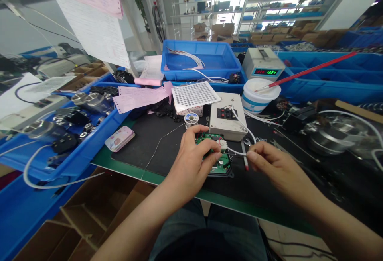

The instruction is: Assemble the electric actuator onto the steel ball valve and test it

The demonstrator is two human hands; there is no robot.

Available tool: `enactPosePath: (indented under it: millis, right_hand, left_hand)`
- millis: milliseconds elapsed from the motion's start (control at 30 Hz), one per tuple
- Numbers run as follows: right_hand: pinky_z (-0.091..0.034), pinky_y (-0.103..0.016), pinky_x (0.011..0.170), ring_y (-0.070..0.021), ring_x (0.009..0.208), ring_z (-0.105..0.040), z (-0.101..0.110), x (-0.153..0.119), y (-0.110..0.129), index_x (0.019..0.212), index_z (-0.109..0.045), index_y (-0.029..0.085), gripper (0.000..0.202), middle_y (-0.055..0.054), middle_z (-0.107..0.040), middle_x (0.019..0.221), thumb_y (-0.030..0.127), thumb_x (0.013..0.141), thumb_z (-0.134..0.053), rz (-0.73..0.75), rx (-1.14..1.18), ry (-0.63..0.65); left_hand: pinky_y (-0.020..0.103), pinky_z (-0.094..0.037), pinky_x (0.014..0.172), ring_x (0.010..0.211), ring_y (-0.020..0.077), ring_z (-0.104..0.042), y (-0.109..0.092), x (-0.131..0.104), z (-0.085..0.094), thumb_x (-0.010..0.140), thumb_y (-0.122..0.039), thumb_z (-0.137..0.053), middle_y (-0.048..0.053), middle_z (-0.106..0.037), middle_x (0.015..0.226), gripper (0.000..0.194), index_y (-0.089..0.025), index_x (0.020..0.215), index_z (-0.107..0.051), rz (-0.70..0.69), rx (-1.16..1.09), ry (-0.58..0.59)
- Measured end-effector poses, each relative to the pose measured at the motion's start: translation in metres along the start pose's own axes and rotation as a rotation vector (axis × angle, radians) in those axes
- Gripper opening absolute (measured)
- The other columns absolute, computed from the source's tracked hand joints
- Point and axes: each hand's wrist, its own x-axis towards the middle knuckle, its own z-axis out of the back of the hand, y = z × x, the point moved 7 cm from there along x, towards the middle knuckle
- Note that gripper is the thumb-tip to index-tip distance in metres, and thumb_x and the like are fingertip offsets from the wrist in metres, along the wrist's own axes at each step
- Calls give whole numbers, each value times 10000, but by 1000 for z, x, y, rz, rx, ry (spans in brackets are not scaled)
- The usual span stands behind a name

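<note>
A green circuit board (225,164) in a dark frame lies on the black mat, with a white round plastic part (222,145) and thin red wires on top. Over the board, my left hand (194,155) has its thumb and index finger closed at the edge of the white round part, hiding much of the board's left side. To the right, my right hand (267,159) pinches a white cable (237,152) that runs to the board. Behind the board stands a light grey box (226,123) with black and red terminals, from which another white cable comes.
A solder spool (191,119) stands behind my left hand. A white bucket (260,97) holds a red stick (311,69), near a power supply (263,63) with a lit display. Metal parts fill the left blue bin (119,119). A small tin (120,138) lies left; a metal housing (330,133) right.
</note>
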Motion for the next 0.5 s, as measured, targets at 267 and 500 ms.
enactPosePath:
  millis: [267,500]
  right_hand:
    - [-504,-320,649,-203,735,-612,11,-22,39,975,-579,183,134,-74,-660,836,251,863,-609,787,-781,-256]
    - [-417,-326,634,-203,723,-557,1,-24,47,907,-600,169,57,-61,-657,796,166,850,-604,979,-1020,-74]
  left_hand:
    - [429,-363,1017,1224,239,-378,1,2,0,873,-213,-516,60,-363,1238,83,-239,871,-595,13,-2,-7]
    - [428,-331,1057,1264,233,-355,9,2,1,830,-257,-597,67,-340,1268,196,-250,1009,-520,46,-92,-52]
